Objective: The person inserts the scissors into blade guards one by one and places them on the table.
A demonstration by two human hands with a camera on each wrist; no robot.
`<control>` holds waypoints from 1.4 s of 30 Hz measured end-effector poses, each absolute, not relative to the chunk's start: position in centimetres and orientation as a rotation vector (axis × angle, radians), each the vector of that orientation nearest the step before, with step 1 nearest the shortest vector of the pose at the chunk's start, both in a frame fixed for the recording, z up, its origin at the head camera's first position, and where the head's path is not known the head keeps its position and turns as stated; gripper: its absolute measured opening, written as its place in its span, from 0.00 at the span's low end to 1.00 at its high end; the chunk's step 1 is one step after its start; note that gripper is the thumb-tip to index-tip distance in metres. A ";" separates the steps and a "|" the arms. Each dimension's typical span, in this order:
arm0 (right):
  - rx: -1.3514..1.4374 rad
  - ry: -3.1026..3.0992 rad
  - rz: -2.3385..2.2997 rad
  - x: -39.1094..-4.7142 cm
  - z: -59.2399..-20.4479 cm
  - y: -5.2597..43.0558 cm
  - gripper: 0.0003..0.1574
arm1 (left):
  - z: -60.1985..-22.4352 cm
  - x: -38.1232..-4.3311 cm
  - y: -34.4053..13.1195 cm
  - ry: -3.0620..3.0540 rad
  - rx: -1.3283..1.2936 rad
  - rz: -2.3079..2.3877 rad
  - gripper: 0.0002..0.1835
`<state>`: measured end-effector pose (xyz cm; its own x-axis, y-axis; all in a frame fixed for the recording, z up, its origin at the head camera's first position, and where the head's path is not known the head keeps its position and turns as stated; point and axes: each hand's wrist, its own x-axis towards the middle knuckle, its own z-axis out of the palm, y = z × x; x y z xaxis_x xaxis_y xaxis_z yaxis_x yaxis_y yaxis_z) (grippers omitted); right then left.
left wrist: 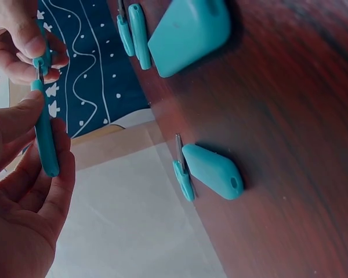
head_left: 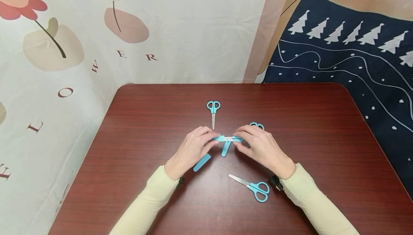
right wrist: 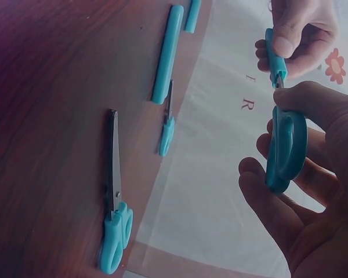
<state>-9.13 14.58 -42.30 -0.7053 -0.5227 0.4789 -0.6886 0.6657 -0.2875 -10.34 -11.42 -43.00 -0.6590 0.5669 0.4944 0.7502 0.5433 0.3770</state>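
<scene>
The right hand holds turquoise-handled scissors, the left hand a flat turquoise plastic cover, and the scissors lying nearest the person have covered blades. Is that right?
Not quite: the nearest loose turquoise-handled scissors have bare metal blades, as the head view shows. The right hand does hold turquoise-handled scissors, the left hand a flat turquoise plastic cover.

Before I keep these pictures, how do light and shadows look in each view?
Head view: fairly even light, soft shadow beside the left sleeve; left wrist view: dimmer, with dark shadow beside the top cover; right wrist view: dim table, purplish toward the upper left.
</scene>
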 end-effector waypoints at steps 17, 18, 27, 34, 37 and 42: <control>0.973 -2.514 0.648 -9.1 -42.3 14.4 0.16 | -43.0 -10.3 -11.1 -2.455 -1.107 -0.814 0.11; 0.974 -2.513 0.649 -9.1 -42.3 14.3 0.16 | -43.0 -10.3 -11.1 -2.452 -1.109 -0.812 0.11; 0.974 -2.515 0.637 -9.1 -42.2 14.2 0.16 | -43.0 -10.3 -11.0 -2.455 -1.107 -0.780 0.10; 0.978 -2.518 0.630 -9.0 -42.2 14.1 0.16 | -43.0 -10.1 -10.9 -2.461 -1.090 -0.742 0.09; 0.979 -2.516 0.629 -9.0 -42.2 14.1 0.16 | -43.0 -10.1 -10.8 -2.459 -1.088 -0.744 0.09; 0.981 -2.503 0.642 -9.0 -42.2 14.0 0.16 | -43.0 -10.1 -10.8 -2.449 -1.095 -0.750 0.08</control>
<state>-8.96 14.03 -42.22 -0.6865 -0.5349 0.4925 -0.7059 0.6527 -0.2751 -10.11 -10.76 -43.04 -0.6378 0.5760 0.5112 0.7635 0.5600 0.3216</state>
